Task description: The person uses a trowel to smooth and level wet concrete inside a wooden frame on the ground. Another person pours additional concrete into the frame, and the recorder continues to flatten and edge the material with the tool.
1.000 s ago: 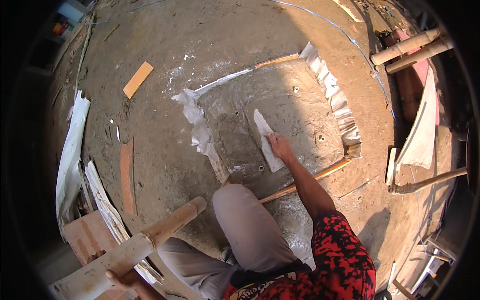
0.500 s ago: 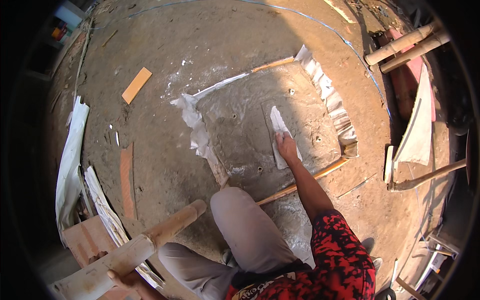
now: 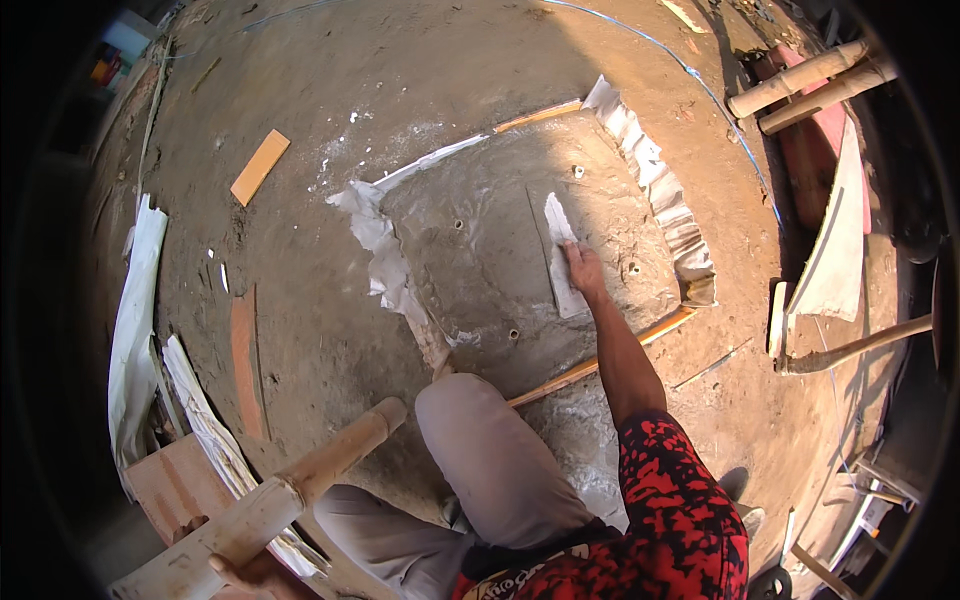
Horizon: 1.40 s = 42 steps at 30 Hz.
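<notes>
My right hand (image 3: 583, 268) is closed around a pale, whitish hand float (image 3: 557, 215), a long flat piece that lies on the wet grey concrete slab (image 3: 490, 270). Several short pipe ends poke up through the slab. Crumpled whitish sheeting (image 3: 660, 185) lines its right side, and more sheeting (image 3: 375, 235) edges the left. A wooden edge strip (image 3: 565, 382) borders the near side. At the lower left, my left hand (image 3: 240, 578) wraps round a thick bamboo pole (image 3: 270, 505); the pole hides part of the fingers.
An orange-tan tile piece (image 3: 260, 167) lies on the dirt beyond the slab, at left. Reddish strip (image 3: 246, 360), pale sheets (image 3: 137, 320) and a brown board (image 3: 180, 485) lie further left. Bamboo poles (image 3: 800, 90) and a wooden-handled tool (image 3: 860, 345) are at right. A blue cord (image 3: 690, 70) crosses the ground.
My right hand and the float have slid a little away from me and slightly rightward over the concrete. My left hand stays on the bamboo pole. The whole view has shifted slightly.
</notes>
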Each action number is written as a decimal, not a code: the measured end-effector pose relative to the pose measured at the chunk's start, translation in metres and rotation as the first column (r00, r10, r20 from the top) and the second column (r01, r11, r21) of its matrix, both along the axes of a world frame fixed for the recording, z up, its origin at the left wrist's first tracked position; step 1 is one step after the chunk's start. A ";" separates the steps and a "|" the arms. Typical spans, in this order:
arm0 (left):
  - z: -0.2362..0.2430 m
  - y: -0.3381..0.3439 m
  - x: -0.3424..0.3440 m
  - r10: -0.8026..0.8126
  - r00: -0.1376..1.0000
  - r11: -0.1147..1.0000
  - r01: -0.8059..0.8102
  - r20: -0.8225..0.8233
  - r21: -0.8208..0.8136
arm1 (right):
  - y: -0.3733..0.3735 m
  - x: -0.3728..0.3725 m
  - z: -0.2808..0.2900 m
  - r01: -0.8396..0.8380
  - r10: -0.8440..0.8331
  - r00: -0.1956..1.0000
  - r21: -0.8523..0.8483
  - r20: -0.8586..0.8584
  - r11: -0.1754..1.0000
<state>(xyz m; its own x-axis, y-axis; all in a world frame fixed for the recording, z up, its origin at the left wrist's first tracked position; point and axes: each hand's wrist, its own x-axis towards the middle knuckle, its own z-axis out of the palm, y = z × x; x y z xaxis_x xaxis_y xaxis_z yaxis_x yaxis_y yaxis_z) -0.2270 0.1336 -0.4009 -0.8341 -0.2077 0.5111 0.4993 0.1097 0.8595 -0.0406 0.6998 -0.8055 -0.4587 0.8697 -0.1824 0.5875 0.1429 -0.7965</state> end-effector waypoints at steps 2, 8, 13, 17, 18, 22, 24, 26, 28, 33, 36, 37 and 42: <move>-0.002 -0.020 -0.007 -0.070 0.997 0.997 0.069 -0.029 -0.024 | -0.014 -0.011 0.007 -0.086 0.084 0.996 -0.134 -0.023 0.987; -0.004 -0.036 -0.008 -0.162 0.986 0.984 0.159 0.031 0.076 | -0.031 -0.011 0.039 -0.376 0.404 0.913 -0.285 0.046 0.882; -0.005 -0.025 -0.009 -0.074 0.997 0.997 0.073 0.008 0.034 | -0.048 0.009 0.050 -0.495 0.529 0.847 -0.284 0.053 0.821; -0.001 0.005 -0.004 0.054 0.999 0.996 -0.054 -0.007 -0.073 | -0.057 0.041 0.052 -0.568 0.591 0.801 -0.193 0.091 0.800; 0.002 0.014 -0.002 0.100 0.995 0.988 -0.100 -0.009 -0.119 | -0.060 0.053 0.056 -0.597 0.611 0.783 -0.134 0.115 0.791; 0.010 0.023 0.002 0.091 0.996 0.992 -0.093 -0.025 -0.089 | -0.086 0.090 0.100 -0.490 0.474 0.808 -0.048 0.349 0.870; 0.011 0.033 0.005 0.148 0.989 0.988 -0.148 0.001 -0.048 | -0.095 0.095 0.104 -0.387 0.368 0.869 -0.009 0.331 0.922; 0.015 0.045 0.004 0.177 0.977 0.981 -0.185 -0.120 -0.056 | -0.097 0.085 0.103 -0.346 0.334 0.898 -0.009 0.287 0.938; 0.012 0.043 0.002 0.207 0.958 0.976 -0.217 -0.199 -0.029 | -0.105 0.059 0.090 -0.338 0.328 0.929 0.035 0.171 0.940; 0.002 0.048 0.006 0.263 0.903 0.954 -0.297 -0.341 -0.052 | -0.105 0.060 0.054 -0.418 0.427 0.886 -0.090 0.180 0.904; 0.010 0.067 0.033 0.058 0.782 0.978 -0.169 -0.621 -0.121 | -0.133 0.102 0.070 -0.442 0.470 0.801 -0.162 0.370 0.882; 0.002 0.071 0.044 -0.022 0.742 0.977 -0.127 -0.670 -0.173 | -0.144 0.116 0.084 -0.435 0.460 0.793 -0.158 0.399 0.886; -0.088 0.132 0.083 -0.692 0.704 0.677 0.710 0.163 -0.193 | -0.152 0.176 0.151 -0.246 0.253 0.897 -0.066 0.364 0.967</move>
<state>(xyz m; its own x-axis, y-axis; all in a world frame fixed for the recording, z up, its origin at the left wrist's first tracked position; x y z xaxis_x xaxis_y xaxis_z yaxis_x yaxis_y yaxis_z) -0.1444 0.2656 -0.4889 -0.7228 0.5648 0.3982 0.4487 -0.0547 0.8920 0.1358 0.5477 -0.6545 -0.5580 0.7307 -0.3934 0.7850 0.3110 -0.5357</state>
